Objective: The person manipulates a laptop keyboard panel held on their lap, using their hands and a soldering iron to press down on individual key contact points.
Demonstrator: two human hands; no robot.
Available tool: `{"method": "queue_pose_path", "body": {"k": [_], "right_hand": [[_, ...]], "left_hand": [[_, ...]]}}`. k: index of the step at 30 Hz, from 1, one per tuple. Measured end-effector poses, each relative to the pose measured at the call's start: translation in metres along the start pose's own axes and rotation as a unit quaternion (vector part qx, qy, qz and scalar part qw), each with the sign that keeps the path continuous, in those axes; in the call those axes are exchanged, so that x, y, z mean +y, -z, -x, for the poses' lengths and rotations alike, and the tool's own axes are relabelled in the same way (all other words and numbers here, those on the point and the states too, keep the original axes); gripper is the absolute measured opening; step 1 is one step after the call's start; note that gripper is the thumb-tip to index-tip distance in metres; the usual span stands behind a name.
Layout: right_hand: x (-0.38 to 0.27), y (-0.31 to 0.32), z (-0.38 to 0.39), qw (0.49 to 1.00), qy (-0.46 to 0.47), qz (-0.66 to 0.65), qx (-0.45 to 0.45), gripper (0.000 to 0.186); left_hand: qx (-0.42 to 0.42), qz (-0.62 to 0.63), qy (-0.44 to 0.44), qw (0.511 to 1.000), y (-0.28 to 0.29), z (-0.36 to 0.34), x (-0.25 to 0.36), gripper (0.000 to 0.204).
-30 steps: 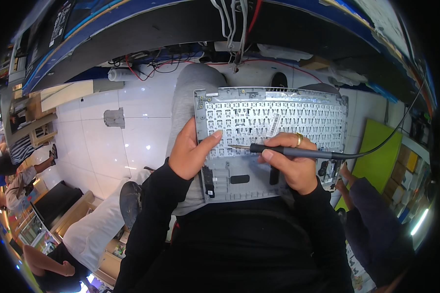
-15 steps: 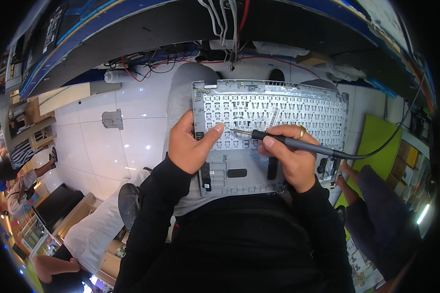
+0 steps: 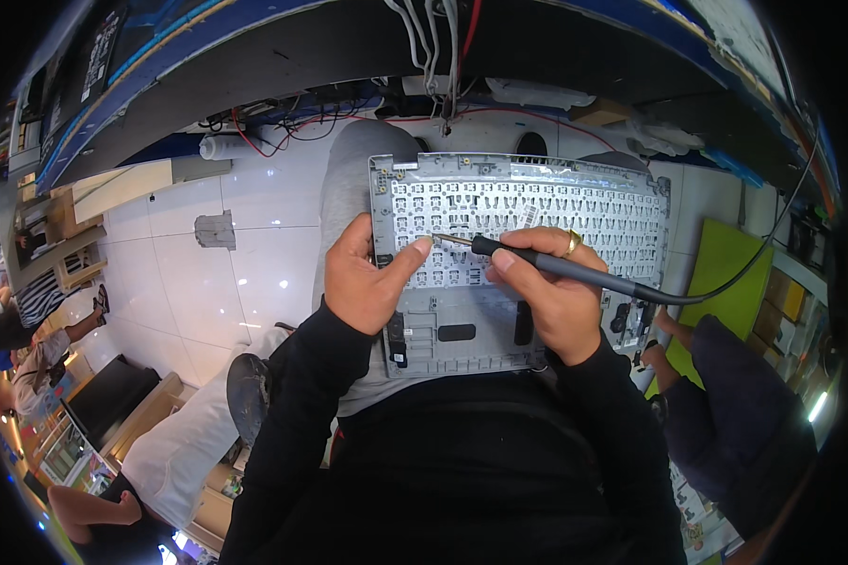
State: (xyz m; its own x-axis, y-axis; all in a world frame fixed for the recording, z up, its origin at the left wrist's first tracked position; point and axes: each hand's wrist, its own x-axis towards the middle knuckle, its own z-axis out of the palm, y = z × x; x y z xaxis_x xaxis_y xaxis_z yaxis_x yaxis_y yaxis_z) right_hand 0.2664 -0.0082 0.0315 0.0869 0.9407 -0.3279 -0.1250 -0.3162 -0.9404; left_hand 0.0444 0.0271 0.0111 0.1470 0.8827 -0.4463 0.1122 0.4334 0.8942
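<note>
Shifted since the earlier frame: right hand [image 3: 565,306] and soldering iron [image 3: 594,275], both a little leftward and away from the body, so that the tip had come close to the left thumb. Left hand [image 3: 360,287] and laptop case [image 3: 490,356] had kept their places.

Floor [image 3: 278,259]: pale, glossy tiles, with one grey patch [image 3: 215,230] to the left.

Board [image 3: 721,259]: bright green, flat, standing beyond the case on the right.

Laptop case: grey, inner side up, laid across the lap of a person in grey trousers [image 3: 349,202] and black sleeves.

Key plate [image 3: 594,226]: silvery, full of small cut-outs, filling the far part of the case.

Left hand: thumb laid flat over the plate, remaining fingers wrapped under the left edge, largely hidden; the case was gripped between them.

Right hand: thumb and forefinger closed around the front of the iron's handle; how the other fingers were set could not be fully told.

Soldering iron: dark handle, thin metal point aimed left over the plate; contact could not be told.

Cord [image 3: 716,294]: dark, curving up on the right.

Ring [image 3: 572,245]: gold-coloured, worn on the right hand.
</note>
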Motion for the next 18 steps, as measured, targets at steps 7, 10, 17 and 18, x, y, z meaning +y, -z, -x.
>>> {"method": "queue_pose_path", "body": {"k": [7,10,17,18], "right_hand": [[0.008,0.004,-0.004,0.996,0.019,0.068,-0.052,0.016],[0.009,0.0,-0.004,0.999,0.023,0.032,-0.007,0.017],[0.011,0.002,-0.006,0.997,0.048,0.051,-0.02,0.017],[0.012,0.002,-0.006,0.997,0.053,0.051,-0.021,0.017]], "left_hand": [[-0.002,-0.018,0.011,1.0,0.002,0.001,0.003,0.029],[-0.002,-0.02,0.017,1.0,0.002,0.001,0.002,0.029],[0.011,-0.015,0.011,1.0,0.0,0.001,0.002,0.029],[0.011,-0.014,0.009,1.0,0.0,0.001,0.002,0.029]]}}
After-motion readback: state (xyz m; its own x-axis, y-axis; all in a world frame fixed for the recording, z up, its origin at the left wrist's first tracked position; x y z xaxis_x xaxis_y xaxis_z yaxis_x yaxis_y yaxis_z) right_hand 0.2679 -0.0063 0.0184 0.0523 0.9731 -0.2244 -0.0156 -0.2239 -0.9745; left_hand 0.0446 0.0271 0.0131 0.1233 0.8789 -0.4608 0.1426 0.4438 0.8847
